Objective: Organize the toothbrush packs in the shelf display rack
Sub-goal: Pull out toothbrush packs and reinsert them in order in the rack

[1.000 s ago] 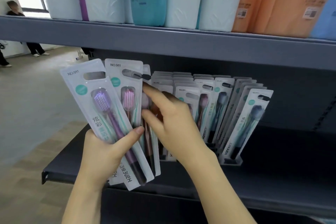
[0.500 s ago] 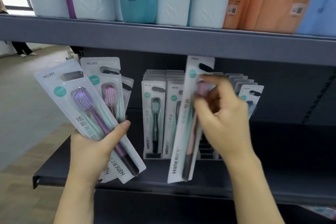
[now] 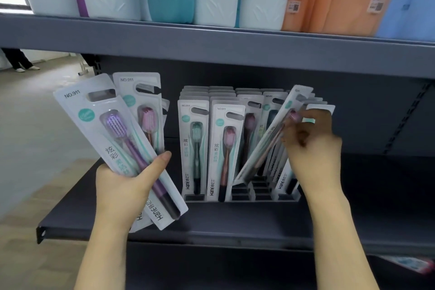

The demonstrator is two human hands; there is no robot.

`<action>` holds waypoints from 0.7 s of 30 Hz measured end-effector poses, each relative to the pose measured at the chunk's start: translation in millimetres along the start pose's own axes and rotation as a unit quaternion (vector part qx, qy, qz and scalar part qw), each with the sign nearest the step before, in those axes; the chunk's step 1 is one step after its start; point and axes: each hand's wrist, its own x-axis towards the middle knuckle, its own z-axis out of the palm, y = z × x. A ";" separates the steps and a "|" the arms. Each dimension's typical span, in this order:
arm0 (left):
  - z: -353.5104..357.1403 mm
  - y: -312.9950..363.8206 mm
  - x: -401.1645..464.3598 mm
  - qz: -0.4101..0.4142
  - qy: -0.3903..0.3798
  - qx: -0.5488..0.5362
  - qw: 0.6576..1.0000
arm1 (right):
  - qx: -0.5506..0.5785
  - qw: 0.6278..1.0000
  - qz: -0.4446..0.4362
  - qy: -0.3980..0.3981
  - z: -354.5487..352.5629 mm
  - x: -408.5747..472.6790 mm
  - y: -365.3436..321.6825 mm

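My left hand (image 3: 124,186) grips a fan of toothbrush packs (image 3: 110,139); the front one shows a purple brush, the one behind it a pink brush. My right hand (image 3: 310,146) pinches one pack with a pink brush (image 3: 270,139) near its top. That pack leans to the right, its bottom end down among the slots of the dark display rack (image 3: 242,196). Several white packs stand upright in the rack's rows (image 3: 195,148), more behind my right hand.
The rack sits on a dark grey shelf (image 3: 211,226). An upper shelf (image 3: 211,40) just overhead carries white, teal, orange and blue packages. Open aisle floor lies at the left, where a person's legs (image 3: 18,60) show far off.
My right hand carried its pack to the right and down, tilting it into the rack's right rows. The left hand kept its fan of packs.
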 end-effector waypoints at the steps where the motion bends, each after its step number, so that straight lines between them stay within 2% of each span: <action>1: -0.6 -0.5 0.4 0.001 0.003 0.000 1.000 | -0.020 1.000 0.000 0.008 1.0 0.4 0.5; 4: -1.3 -0.7 0.6 0.000 0.008 -0.001 1.000 | -0.063 0.998 -0.012 0.020 2.9 0.4 5.1; 21: -6.7 -0.1 0.8 0.012 0.020 0.004 1.000 | -0.041 0.996 -0.011 0.082 22.9 -8.5 4.3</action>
